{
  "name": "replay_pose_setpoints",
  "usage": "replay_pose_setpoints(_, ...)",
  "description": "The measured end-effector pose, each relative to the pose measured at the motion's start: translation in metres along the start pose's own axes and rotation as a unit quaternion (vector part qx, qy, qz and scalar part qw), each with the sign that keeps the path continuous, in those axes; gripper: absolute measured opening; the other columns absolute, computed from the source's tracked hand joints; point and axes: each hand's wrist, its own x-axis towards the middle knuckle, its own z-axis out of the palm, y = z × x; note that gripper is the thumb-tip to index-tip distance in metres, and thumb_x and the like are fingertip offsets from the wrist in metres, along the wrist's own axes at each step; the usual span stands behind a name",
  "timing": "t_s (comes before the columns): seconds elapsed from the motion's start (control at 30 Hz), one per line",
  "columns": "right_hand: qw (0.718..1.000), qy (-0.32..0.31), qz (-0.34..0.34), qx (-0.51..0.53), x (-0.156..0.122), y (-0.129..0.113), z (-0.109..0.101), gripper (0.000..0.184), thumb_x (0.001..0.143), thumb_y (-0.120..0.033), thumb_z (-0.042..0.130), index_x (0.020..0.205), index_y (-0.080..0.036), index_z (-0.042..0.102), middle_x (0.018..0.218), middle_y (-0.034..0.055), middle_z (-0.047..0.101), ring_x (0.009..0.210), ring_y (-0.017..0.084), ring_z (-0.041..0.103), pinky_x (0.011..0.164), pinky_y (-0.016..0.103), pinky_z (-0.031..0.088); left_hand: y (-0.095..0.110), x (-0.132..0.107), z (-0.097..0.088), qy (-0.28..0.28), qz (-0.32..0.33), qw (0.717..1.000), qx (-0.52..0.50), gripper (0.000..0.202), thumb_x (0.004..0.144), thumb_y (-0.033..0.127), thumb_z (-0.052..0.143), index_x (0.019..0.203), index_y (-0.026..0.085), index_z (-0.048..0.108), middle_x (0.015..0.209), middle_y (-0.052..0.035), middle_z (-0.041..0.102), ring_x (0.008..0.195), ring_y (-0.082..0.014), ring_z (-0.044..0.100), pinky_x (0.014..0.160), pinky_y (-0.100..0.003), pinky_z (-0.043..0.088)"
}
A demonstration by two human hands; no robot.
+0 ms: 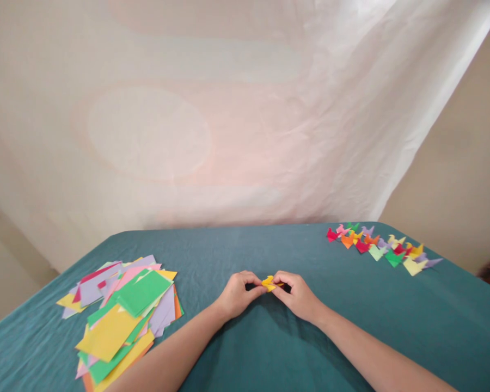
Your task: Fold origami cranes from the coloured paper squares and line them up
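Observation:
A small folded yellow paper piece (268,283) is pinched between both hands at the middle of the teal-covered table (351,326). My left hand (239,294) grips its left side with curled fingers. My right hand (297,295) grips its right side the same way. Both forearms reach in from the bottom edge and rest low over the cloth.
A loose pile of coloured paper squares (122,313) lies at the left, green and yellow on top. A cluster of several small folded paper figures (381,246) in mixed colours sits at the far right. A pale wrinkled sheet (212,120) hangs behind the table.

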Motion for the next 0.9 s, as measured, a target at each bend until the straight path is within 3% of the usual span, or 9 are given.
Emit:
replay_pose_setpoints(0.2,1.000,0.000,0.013,-0.005,-0.0010,0.0026,0.0010,0.013,0.082,-0.021,0.051,0.071,-0.018,0.056,0.068,-0.0015,0.054,0.061,0.011,0.048,0.058,0.021,0.036,0.0038,-0.0004,-0.0005,-0.001,0.011,0.999,0.038,0.014,0.081,0.027,0.056,0.077,0.018,0.064,0.076,-0.0008,0.063,0.076,-0.0147,0.056,0.071,-0.023,0.040)
replay_pose_setpoints(0.47,0.999,0.009,0.023,-0.027,-0.0009,0.0059,0.0030,0.011,0.081,-0.020,0.051,0.072,-0.018,0.056,0.067,-0.0014,0.053,0.060,0.011,0.047,0.057,0.022,0.036,-0.0009,0.0013,0.0019,0.019,-0.033,0.999,-0.038,0.016,0.081,0.031,0.057,0.081,0.016,0.063,0.078,-0.0006,0.064,0.072,-0.0132,0.056,0.068,-0.021,0.041)
replay_pose_setpoints(0.77,0.999,0.021,-0.007,-0.033,-0.0023,0.0024,0.0028,0.008,0.080,-0.016,0.051,0.073,-0.018,0.053,0.070,-0.0013,0.053,0.062,0.011,0.050,0.058,0.021,0.038,0.0024,0.0017,-0.0019,0.009,-0.036,0.998,-0.041,0.018,0.081,0.031,0.055,0.077,0.016,0.063,0.074,-0.0003,0.064,0.069,-0.0130,0.056,0.065,-0.022,0.041)
replay_pose_setpoints(0.9,0.996,0.053,-0.041,-0.064,-0.0039,0.0013,-0.0003,0.007,0.080,-0.014,0.050,0.079,-0.019,0.054,0.077,0.0015,0.055,0.070,0.013,0.053,0.064,0.023,0.041,0.0000,0.0026,-0.0001,0.003,-0.024,0.997,-0.074,0.017,0.082,0.029,0.054,0.091,0.018,0.063,0.085,-0.0017,0.065,0.078,-0.0143,0.058,0.073,-0.024,0.043)
